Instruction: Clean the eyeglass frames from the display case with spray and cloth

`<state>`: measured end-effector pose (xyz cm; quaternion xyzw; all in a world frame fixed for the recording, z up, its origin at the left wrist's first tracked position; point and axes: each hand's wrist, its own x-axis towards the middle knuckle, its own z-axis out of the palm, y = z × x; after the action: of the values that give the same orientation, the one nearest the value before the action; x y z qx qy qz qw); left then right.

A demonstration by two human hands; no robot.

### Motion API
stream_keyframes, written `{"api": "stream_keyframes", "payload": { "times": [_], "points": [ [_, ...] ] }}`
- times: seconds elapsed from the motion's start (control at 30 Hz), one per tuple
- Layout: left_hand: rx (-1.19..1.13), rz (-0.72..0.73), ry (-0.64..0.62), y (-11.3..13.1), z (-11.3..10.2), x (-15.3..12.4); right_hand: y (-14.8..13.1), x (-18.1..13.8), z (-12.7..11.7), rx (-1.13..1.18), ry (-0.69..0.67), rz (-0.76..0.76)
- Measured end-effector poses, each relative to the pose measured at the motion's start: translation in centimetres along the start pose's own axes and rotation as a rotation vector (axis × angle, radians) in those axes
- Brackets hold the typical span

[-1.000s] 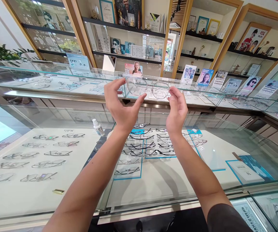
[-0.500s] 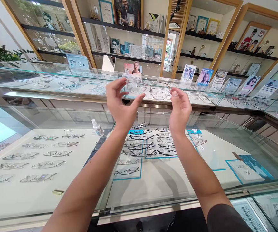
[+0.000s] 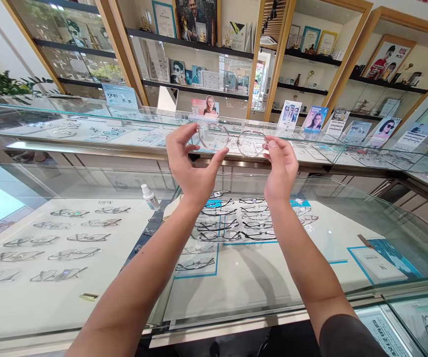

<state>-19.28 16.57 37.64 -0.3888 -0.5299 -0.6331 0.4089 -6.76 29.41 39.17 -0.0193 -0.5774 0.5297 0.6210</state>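
A pair of round, thin-rimmed eyeglasses (image 3: 233,136) is held up in the air between my hands, its clear lenses side by side. My left hand (image 3: 193,161) is closed on the glasses' left end, with the thumb stretched out just below the left lens. The fingers and thumb of my right hand (image 3: 281,163) pinch the right end. Under my forearms, a glass display case (image 3: 243,287) holds rows of dark-framed eyeglasses (image 3: 219,235). The temples of the held pair are mostly hidden by my fingers.
A small white spray bottle (image 3: 150,197) stands on the glass left of my left forearm. More eyeglasses (image 3: 74,254) lie in the left case. Farther off runs a second glass counter (image 3: 124,141) with upright advertising cards (image 3: 315,119). Shelves (image 3: 195,43) stand behind it.
Both hands and the eyeglasses have shifted slightly right and down. The glasses have turned a little, and both hands still hold them.
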Motion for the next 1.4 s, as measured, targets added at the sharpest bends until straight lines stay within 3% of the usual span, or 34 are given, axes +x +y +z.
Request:
{"api": "stream_keyframes", "payload": {
  "times": [0.2, 0.8, 0.9, 1.0, 1.13, 1.3, 1.4],
  "points": [
    [0.005, 0.022, 0.0, -0.1, 0.1, 0.0, 0.2, 0.2, -0.2, 0.012, -0.102, 0.019],
    [-0.068, -0.048, -0.094, -0.5, 0.2, 0.1, 0.1, 0.1, 0.1, -0.007, -0.125, -0.024],
    [-0.047, -0.054, -0.128, -0.6, -0.2, 0.4, -0.4, 0.4, -0.5, -0.069, -0.137, -0.061],
    [-0.007, -0.03, -0.153, -0.3, -0.5, 0.6, -1.7, 0.9, -1.5, -0.202, -0.167, -0.211],
    [0.022, 0.092, -0.207, 0.5, -0.6, 0.5, -3.2, 1.3, -2.2, -0.431, -0.341, -0.375],
    [0.032, 0.222, -0.264, 1.5, -0.4, 0.3, -3.3, 1.1, -2.0, -0.573, -0.407, -0.372],
    [0.016, 0.226, -0.282, 2.0, -0.6, 0.5, -3.4, 1.2, -2.3, -0.583, -0.459, -0.348]
  ]
}}
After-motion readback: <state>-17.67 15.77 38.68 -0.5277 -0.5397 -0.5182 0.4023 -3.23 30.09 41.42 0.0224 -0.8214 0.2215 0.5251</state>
